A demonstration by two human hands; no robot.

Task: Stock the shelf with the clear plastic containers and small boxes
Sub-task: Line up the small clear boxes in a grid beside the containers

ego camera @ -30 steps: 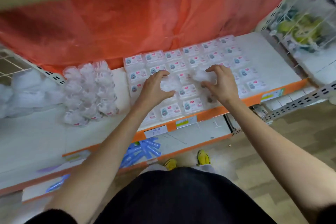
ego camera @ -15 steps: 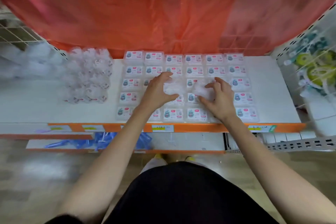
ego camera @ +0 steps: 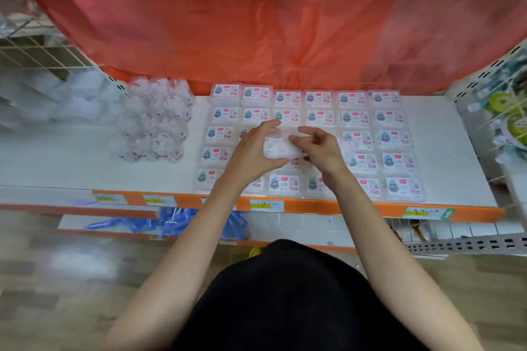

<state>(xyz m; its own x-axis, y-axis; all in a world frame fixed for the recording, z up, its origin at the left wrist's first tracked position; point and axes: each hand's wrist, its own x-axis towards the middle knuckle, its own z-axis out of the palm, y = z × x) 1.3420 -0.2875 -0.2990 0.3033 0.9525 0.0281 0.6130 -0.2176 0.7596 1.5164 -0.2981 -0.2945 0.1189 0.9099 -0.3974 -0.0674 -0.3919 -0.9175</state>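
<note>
Mid-frame, the left hand (ego camera: pixel 251 152) and right hand (ego camera: pixel 323 151) are both curling round one small clear plastic container (ego camera: pixel 281 148), holding it over the rows of labelled clear boxes (ego camera: pixel 395 138) on the white shelf (ego camera: pixel 445 134), probably squaring it with them.

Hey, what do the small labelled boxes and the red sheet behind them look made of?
Small boxes: probably clear glossy plastic; pale see-through edges surround printed labels. Red sheet: seemingly thin plastic film; it wrinkles, shines and looks translucent.
</note>
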